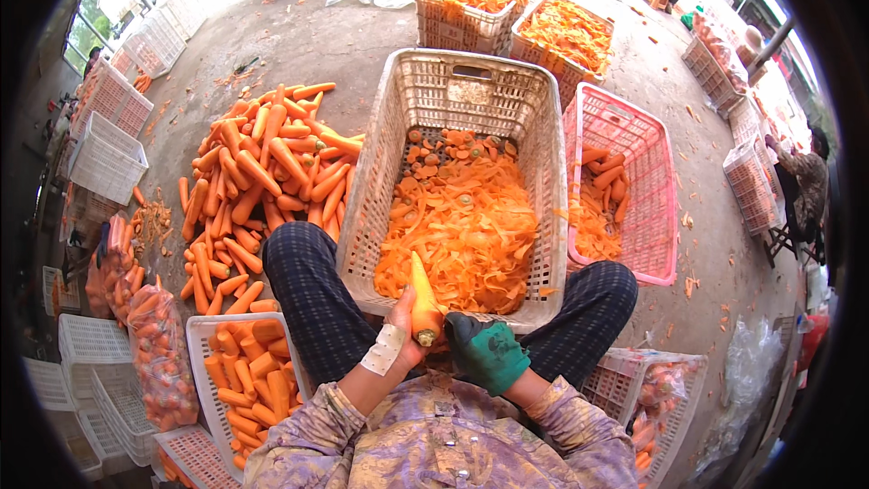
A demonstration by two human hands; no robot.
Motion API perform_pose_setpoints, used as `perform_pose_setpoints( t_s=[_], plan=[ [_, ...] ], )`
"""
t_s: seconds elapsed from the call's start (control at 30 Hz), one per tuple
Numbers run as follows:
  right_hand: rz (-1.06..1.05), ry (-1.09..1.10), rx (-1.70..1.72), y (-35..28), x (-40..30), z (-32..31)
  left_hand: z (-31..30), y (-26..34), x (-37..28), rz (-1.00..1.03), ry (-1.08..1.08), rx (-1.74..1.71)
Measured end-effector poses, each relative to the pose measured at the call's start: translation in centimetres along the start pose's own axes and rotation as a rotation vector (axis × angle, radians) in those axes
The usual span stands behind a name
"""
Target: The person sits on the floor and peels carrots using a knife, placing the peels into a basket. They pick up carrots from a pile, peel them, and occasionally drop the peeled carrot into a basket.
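Observation:
My left hand (402, 333), bare and with a pale perforated plaster on the wrist, grips a carrot (424, 299). The carrot's tip points away from me and looks yellow; its stem end faces me. My right hand (485, 353), in a green and black work glove, is curled beside the stem end. Whether it holds a tool is hidden by the fingers. Beyond both hands stands a large, dirty white plastic crate (553, 217) between my knees. Carrot peelings (461, 224) fill its near part, with cut carrot ends (431, 156) towards the far side.
A heap of whole carrots (271, 163) lies on the floor to the left. Near my left knee is a white crate of carrots (197, 353). A pink crate (652, 183) with carrots and peelings stands right. Farther off are crates of peelings (461, 20) and a seated person (804, 176).

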State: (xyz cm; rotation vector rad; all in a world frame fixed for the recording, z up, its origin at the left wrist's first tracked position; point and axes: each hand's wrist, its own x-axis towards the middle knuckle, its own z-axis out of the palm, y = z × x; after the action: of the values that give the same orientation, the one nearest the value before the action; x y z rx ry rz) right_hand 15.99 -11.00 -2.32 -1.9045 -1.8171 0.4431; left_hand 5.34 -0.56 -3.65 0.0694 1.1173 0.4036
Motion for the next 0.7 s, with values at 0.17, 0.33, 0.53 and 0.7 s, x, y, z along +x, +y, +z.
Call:
perform_pose_setpoints(
  t_s=[0.17, 0.33, 0.53, 0.7],
  plan=[
    [0.018, -0.035, 0.031, 0.3, 0.3, 0.4, -0.7, -0.7, 1.1, 0.053, -0.105, 0.061],
    [0.022, 0.056, 0.259, 1.0, 0.4, -0.4, -1.0, 0.0, 1.1, 0.084, -0.207, 0.097],
    [0.490, 0.570, 1.265, -0.3, 2.3, -0.9, -0.9, 0.0, 0.2, -0.037, -0.267, 0.162],
    [0.491, 0.709, 1.180, -1.3, 3.9, 0.1, -1.2, -2.0, 1.1, 0.056, -0.166, 0.110]
  ],
)
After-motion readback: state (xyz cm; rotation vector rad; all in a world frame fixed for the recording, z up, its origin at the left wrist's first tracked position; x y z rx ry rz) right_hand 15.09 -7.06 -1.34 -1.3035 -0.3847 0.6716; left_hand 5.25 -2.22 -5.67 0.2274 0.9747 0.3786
